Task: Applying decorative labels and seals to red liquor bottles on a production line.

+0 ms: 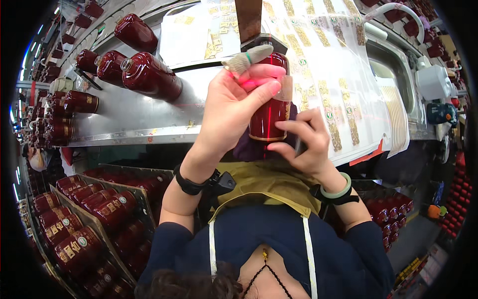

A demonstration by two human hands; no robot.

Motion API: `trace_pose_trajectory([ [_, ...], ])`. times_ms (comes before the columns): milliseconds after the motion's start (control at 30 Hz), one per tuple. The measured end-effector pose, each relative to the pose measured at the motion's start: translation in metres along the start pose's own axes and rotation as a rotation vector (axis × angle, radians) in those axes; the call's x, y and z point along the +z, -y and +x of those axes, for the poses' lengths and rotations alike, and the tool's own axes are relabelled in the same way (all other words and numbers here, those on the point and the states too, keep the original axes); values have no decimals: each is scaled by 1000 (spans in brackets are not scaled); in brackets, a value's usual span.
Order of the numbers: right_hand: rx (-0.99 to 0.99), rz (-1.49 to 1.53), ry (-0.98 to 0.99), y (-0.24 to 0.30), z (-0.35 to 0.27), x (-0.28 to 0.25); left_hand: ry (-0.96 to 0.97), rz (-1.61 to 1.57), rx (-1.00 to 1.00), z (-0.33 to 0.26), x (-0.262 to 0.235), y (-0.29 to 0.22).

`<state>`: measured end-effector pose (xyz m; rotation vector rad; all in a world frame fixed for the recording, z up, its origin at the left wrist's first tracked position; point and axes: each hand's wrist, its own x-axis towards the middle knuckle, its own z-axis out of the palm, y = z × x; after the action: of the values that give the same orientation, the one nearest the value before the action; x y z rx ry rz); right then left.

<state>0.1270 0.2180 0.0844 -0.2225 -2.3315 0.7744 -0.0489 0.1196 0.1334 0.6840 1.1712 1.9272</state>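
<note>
In front of me a dark red glass bottle (262, 122) lies with its base toward me, a red light line running along it. My left hand (234, 97) is over its upper part, thumb and fingers pinching a small clear film piece (285, 88) against the bottle's side. A grey cloth cover (249, 59) with a green band sits on one finger of that hand. My right hand (309, 142) is at the base, index fingertip on the glass and thumb at the bottom edge. Purple cloth (244, 149) lies under the bottle. The bottle's neck is hidden.
Several dark red bottles (152, 77) stand on the metal bench (144, 119) at left. White decal sheets (368, 124) with gold lettering cover the right side, beside a sink (393, 65). Crates of bottles (102, 214) stand at lower left. A brown upright post (249, 20) rises beyond the bottle.
</note>
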Motion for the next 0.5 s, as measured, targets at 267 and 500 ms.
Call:
trace_pose_trajectory([
  [267, 432, 302, -144, -12, 47, -1, -176, 337, 201, -3, -22, 35],
  [500, 666, 580, -68, -23, 62, 22, -240, 81, 27, 2, -30, 55],
])
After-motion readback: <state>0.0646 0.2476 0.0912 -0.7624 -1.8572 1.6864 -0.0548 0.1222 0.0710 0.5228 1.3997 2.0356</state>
